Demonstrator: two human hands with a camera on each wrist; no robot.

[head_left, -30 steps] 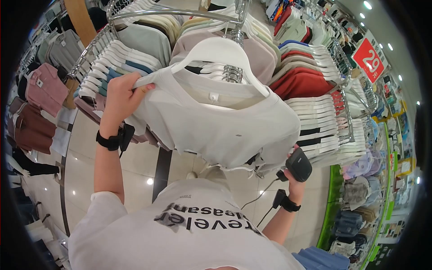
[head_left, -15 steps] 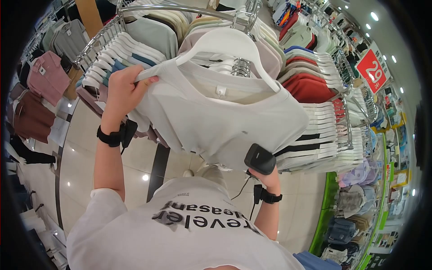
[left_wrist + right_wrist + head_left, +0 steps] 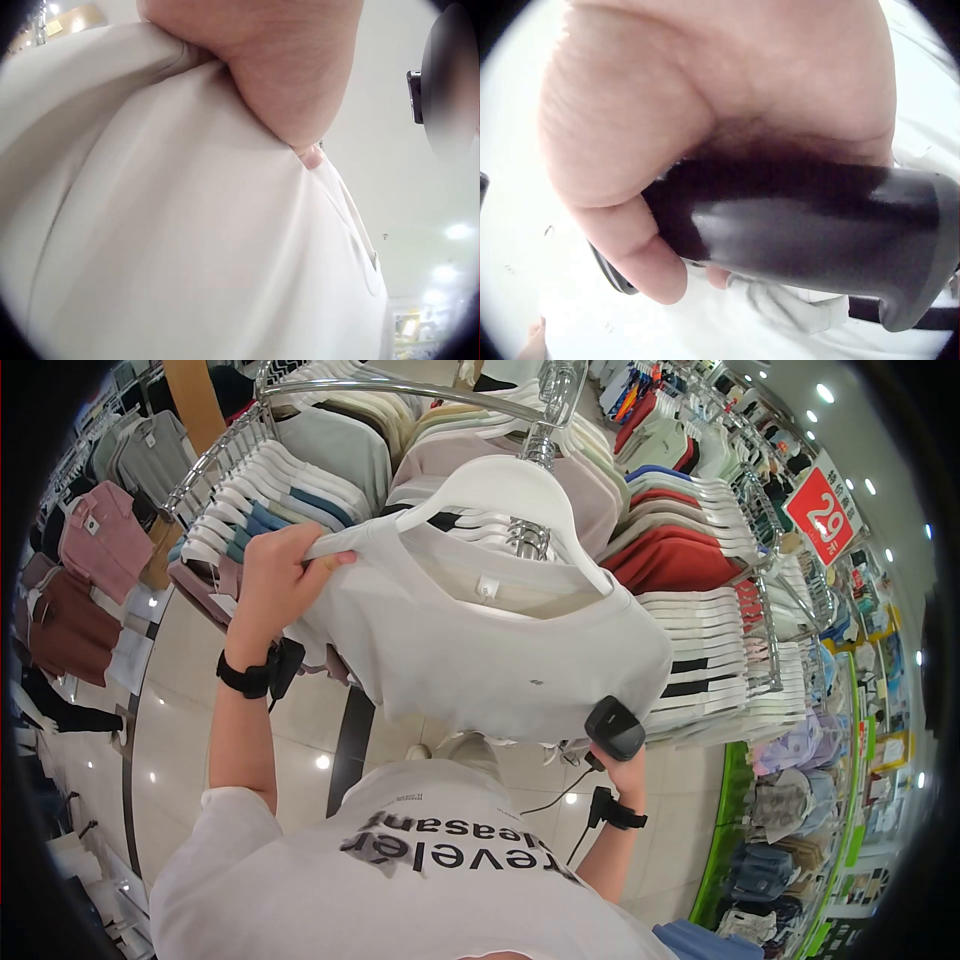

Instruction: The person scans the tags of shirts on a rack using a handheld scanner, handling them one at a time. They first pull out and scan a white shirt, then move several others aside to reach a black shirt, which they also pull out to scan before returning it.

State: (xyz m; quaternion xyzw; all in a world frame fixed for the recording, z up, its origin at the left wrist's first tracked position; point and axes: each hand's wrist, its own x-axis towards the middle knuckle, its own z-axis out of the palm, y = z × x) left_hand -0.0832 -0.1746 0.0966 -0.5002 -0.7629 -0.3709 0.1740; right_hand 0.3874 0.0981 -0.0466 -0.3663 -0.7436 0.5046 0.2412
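A white T-shirt [image 3: 480, 650] hangs on a white hanger [image 3: 510, 482] from the rack in front of me. My left hand [image 3: 275, 585] pinches its shoulder and sleeve at the left, thumb in front, holding the fabric out. In the left wrist view the cloth [image 3: 195, 210] drops in folds below that hand. My right hand [image 3: 622, 770] grips a black corded handheld garment steamer [image 3: 614, 728], whose head overlaps the shirt's lower right. In the right wrist view my thumb and fingers curl round the steamer's dark handle [image 3: 802, 217].
Hung clothes crowd both sides of the rack [image 3: 400, 388], red tops [image 3: 670, 552] and white garments [image 3: 690, 650] on the right. A price sign [image 3: 822, 515] stands beyond. The steamer's cord [image 3: 560, 797] hangs over the floor [image 3: 270, 750]. Green-edged shelves [image 3: 730, 810] stand at the right.
My right hand carried the steamer leftward across the shirt's lower front, then partly back right. My left hand keeps its hold at the shoulder.
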